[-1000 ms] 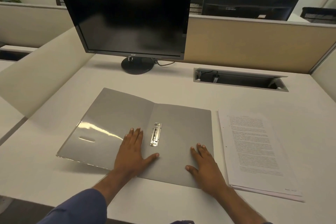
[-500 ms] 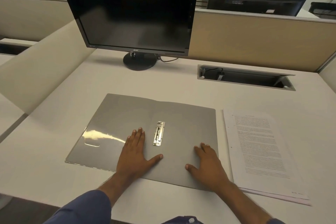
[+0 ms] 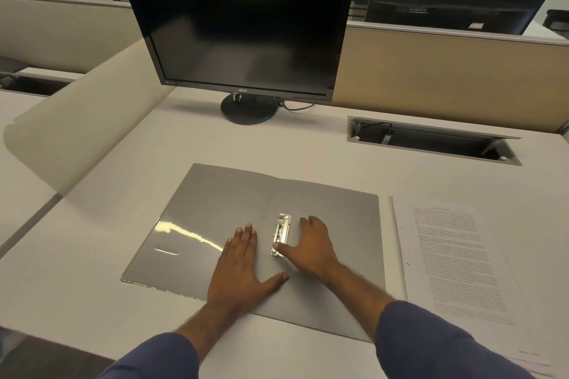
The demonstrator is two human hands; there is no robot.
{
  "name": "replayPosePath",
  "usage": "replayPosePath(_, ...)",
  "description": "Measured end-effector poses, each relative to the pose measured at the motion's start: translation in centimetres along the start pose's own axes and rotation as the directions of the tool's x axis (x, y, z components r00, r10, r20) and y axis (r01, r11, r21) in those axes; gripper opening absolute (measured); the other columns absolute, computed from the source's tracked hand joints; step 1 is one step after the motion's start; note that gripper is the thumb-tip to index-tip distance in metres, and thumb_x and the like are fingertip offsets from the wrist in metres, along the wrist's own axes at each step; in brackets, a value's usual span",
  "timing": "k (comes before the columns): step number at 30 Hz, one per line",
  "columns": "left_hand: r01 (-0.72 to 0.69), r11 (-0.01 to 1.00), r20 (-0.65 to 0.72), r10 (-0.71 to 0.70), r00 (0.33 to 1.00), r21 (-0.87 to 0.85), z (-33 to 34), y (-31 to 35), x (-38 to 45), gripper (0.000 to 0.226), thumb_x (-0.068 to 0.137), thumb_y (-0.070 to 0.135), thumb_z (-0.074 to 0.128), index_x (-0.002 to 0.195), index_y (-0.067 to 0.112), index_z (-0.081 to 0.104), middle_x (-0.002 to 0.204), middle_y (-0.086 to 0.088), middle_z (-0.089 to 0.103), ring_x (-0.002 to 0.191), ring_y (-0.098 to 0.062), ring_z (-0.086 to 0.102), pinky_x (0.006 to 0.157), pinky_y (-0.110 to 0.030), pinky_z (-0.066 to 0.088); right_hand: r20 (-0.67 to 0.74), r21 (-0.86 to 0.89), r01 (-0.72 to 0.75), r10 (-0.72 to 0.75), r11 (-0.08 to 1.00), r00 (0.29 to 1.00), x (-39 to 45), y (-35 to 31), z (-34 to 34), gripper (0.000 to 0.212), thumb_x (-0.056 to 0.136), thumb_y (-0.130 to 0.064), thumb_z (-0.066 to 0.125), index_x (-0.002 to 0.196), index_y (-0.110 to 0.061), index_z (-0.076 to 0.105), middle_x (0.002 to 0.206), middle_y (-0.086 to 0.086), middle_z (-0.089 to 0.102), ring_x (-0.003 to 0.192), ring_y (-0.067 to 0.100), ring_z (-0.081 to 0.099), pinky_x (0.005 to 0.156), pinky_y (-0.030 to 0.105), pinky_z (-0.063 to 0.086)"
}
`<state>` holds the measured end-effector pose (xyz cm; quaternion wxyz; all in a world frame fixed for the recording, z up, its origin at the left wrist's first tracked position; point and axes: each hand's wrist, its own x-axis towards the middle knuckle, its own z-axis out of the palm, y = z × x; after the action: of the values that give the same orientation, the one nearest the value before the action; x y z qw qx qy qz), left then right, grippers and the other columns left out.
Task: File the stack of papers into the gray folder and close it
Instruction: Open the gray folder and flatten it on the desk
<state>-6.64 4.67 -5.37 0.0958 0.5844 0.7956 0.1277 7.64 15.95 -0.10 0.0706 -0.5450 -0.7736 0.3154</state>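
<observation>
The gray folder [image 3: 215,218] lay open on the desk [image 3: 308,144], papers [image 3: 455,258] just right. Left hand [image 3: 243,268] pressed flat, fingers spread; right hand [image 3: 311,246] splayed, thumb touching the metal clip [image 3: 281,234].

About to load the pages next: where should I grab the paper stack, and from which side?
Likely the stack of papers by its long left edge, the one beside the open gray folder. It lies flat on the desk, so slide fingertips under that edge. The right hand is nearest.

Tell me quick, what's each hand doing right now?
Left hand: open, flat on the gray folder, holding nothing.
Right hand: open, thumb at the metal clip, holding nothing.
</observation>
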Motion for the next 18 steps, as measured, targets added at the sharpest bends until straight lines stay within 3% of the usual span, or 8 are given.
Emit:
replayPosePath(4, 0.000, 1.000, 0.021, -0.001, 1.000, 0.011, 0.2, -0.1, 0.1, 0.120, 0.071, 0.099, 0.016, 0.158, 0.020, -0.008, 0.163, 0.009, -0.018, 0.151, -0.011, -0.016, 0.123, -0.031, -0.008, -0.039, -0.080, 0.008, -0.012, 0.997, 0.999, 0.3, -0.4, 0.9, 0.099, 0.067, -0.074, 0.060, 0.140, -0.010, 0.038, 0.147, 0.012, 0.035, 0.140, 0.029, 0.025, 0.115, 0.038, 0.021)
replayPosePath(10, -0.005, 1.000, 0.023, 0.005, 1.000, 0.021, 0.4, -0.1, 0.0, 0.119, 0.069, 0.099, 0.007, 0.154, 0.020, -0.015, 0.162, 0.008, -0.020, 0.151, -0.011, -0.017, 0.123, -0.030, -0.010, -0.042, -0.117, 0.007, -0.012, 0.993, 0.999, 0.2, 0.3, 2.7, 0.107, 0.075, -0.074, 0.052, 0.153, -0.012, 0.014, 0.162, 0.010, 0.010, 0.150, 0.029, 0.002, 0.121, 0.041, 0.003)
replayPosePath(18, -0.013, 0.999, 0.016, 0.012, 1.000, 0.038, 0.6, -0.3, 0.0, 0.115, 0.072, 0.098, 0.011, 0.152, 0.020, -0.018, 0.163, 0.007, -0.019, 0.151, -0.009, -0.019, 0.123, -0.029, -0.011, -0.052, -0.106, 0.010, -0.016, 0.994, 0.999, 0.4, 1.1, 3.6, 0.108, 0.075, -0.077, 0.047, 0.154, -0.014, 0.009, 0.164, 0.009, 0.004, 0.151, 0.026, -0.004, 0.119, 0.038, -0.005)
